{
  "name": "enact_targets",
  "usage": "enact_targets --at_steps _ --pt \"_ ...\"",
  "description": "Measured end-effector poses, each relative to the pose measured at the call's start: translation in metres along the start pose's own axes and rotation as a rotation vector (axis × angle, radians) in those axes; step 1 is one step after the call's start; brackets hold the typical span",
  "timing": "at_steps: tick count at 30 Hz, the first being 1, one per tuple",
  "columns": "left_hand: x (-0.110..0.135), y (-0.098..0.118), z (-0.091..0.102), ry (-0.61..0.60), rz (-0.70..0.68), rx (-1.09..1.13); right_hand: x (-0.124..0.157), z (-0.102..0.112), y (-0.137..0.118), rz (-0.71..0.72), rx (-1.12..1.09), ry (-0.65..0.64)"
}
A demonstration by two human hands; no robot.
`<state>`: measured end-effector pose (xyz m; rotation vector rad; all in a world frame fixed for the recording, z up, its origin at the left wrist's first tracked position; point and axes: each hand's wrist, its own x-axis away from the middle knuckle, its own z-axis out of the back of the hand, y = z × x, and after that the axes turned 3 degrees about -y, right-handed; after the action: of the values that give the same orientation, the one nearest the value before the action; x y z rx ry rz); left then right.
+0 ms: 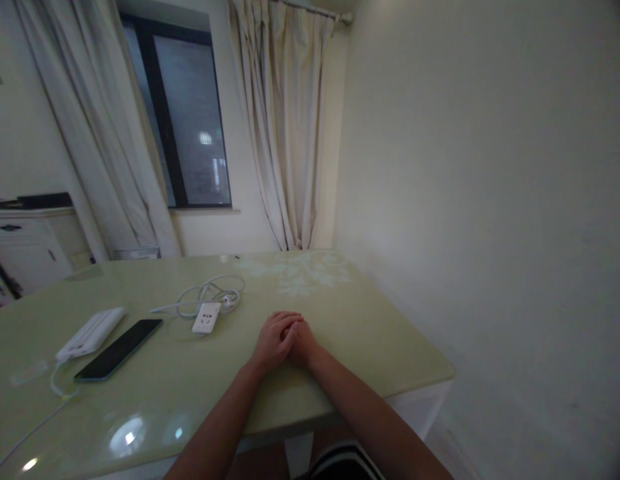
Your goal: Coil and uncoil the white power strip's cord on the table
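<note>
My left hand [273, 340] and my right hand [302, 341] are clasped together on the pale green tabletop [370, 333]. The fingers of the left lie bent over the right, which sits half covered beneath them. Most of my right fingers are hidden, so their shape cannot be seen. No object shows in either hand. Nearest to them, to the left, lies a white power strip [207, 318] with its cable [190, 291] coiled behind it.
Farther left are a dark phone [119, 350] and a white power bank [91, 333] with a thin cable [30, 437]. A wall [490, 233] runs along the right. Behind the table are curtains [285, 120] and a window [190, 120]; a white cabinet [27, 243] stands at left.
</note>
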<state>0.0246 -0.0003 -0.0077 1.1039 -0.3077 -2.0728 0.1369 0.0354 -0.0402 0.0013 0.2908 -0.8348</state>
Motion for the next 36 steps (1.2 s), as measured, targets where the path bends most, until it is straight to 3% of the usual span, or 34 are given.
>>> enact_targets --at_steps 13,36 --pt "-0.001 -0.002 0.001 0.001 -0.016 0.043 0.003 0.013 -0.005 -0.002 0.027 -0.022" --pt "-0.001 0.001 0.001 -0.016 -0.003 0.038 0.005 0.014 -0.005 -0.023 -0.032 -0.026"
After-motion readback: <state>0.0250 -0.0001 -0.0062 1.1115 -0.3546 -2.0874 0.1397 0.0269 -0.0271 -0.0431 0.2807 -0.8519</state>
